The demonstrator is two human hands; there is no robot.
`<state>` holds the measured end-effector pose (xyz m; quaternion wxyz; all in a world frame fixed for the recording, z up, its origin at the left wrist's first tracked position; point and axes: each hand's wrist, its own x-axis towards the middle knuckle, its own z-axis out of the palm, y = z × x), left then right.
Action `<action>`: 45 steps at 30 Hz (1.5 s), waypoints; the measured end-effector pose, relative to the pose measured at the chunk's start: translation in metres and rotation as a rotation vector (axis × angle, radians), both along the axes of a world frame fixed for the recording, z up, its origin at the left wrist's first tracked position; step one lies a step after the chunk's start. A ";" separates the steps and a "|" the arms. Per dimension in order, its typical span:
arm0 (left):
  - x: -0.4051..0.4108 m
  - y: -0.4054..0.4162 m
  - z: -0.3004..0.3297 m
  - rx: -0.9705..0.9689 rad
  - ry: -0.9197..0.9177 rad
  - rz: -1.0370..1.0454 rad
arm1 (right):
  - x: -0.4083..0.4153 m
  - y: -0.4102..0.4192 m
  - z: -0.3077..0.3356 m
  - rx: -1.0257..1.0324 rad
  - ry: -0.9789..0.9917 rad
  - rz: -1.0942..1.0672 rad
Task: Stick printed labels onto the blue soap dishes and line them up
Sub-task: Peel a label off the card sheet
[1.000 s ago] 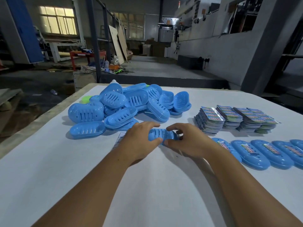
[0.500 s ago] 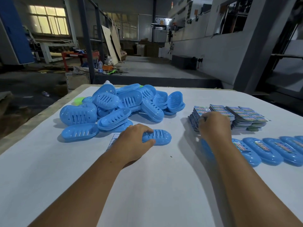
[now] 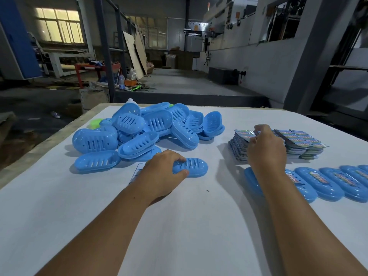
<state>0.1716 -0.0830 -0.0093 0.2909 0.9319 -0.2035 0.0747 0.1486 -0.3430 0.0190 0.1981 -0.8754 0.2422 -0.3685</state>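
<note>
Right hand (image 3: 265, 148) now pinches a label (image 3: 245, 134).

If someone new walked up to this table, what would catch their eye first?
Probably the heap of blue soap dishes at the table's far left. Next, the left hand holding one dish flat at the centre, and the right hand at the label stacks.
</note>
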 end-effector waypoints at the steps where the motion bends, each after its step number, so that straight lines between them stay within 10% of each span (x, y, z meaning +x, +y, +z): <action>1: 0.000 0.000 0.000 0.000 -0.001 -0.001 | 0.001 0.000 0.000 0.004 0.011 -0.004; 13: 0.000 -0.006 0.000 -0.263 -0.069 0.010 | -0.002 0.017 0.002 0.080 -0.193 0.135; 29: 0.014 -0.002 0.009 -0.749 0.246 0.256 | -0.023 0.115 -0.019 0.262 0.087 0.969; 45: 0.005 -0.001 0.019 -0.691 0.206 0.118 | -0.004 0.078 -0.006 0.779 -0.104 0.739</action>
